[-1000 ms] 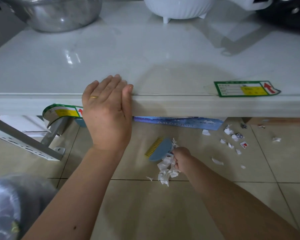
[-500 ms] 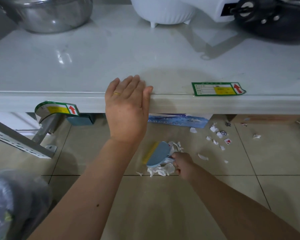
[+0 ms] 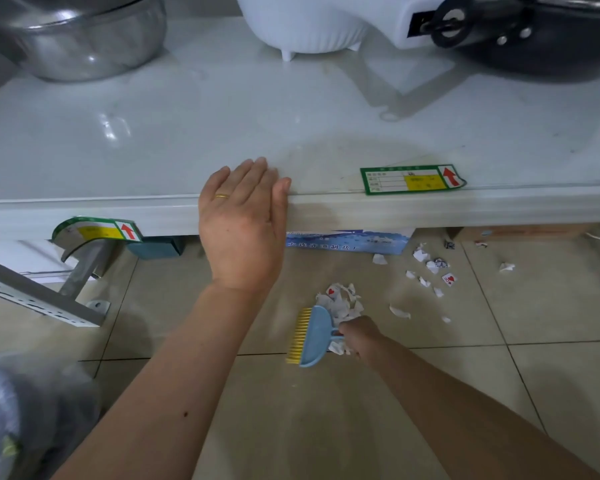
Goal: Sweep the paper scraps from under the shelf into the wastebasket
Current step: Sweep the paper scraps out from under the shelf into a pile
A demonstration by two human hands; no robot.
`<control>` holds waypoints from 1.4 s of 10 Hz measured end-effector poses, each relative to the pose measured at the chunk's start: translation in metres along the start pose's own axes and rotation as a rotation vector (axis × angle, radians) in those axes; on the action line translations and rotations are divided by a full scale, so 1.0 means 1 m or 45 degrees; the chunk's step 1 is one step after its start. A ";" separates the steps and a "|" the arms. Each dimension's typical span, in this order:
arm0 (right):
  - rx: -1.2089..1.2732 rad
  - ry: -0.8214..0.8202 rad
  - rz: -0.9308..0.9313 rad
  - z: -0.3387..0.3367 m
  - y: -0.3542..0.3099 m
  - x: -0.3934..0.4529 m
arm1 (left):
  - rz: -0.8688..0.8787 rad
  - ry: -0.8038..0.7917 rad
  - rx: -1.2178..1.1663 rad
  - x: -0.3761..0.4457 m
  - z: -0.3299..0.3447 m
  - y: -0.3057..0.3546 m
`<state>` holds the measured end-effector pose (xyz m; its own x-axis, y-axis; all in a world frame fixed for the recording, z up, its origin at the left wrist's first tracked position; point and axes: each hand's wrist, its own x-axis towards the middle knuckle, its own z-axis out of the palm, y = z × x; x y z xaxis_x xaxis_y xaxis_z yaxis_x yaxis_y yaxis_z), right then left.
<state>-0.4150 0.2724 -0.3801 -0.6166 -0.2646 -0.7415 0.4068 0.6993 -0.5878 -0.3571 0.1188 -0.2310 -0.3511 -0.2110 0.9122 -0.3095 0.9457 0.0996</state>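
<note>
Tiled floor (image 3: 430, 393) holds light, fluttery paper scraps (image 3: 340, 301). Your right hand (image 3: 361, 336) is clenched on the brush (image 3: 314, 337); your left hand (image 3: 243, 223) rests flat, released, on the shelf (image 3: 430, 206). Sweep gently.

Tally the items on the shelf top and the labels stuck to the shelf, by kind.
Steel bowl: 1
White appliance: 1
Black pan: 1
Green-bordered labels: 2
Total: 5

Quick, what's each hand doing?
Left hand: open, flat on the shelf edge.
Right hand: closed, holding the blue brush.
</note>
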 end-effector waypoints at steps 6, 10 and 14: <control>0.374 0.213 0.122 -0.095 0.002 -0.005 | 0.100 -0.043 -0.025 0.027 0.031 0.083; 0.379 0.115 0.114 -0.059 -0.016 0.030 | 0.212 0.080 -0.035 0.022 0.041 0.075; 0.607 0.276 0.057 -0.074 -0.007 0.047 | 0.216 0.059 -0.040 0.021 0.040 0.076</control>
<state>-0.4971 0.3043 -0.3865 -0.6964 -0.0629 -0.7149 0.6664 0.3132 -0.6766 -0.4232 0.1761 -0.2205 -0.3543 -0.0369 0.9344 -0.2214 0.9741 -0.0455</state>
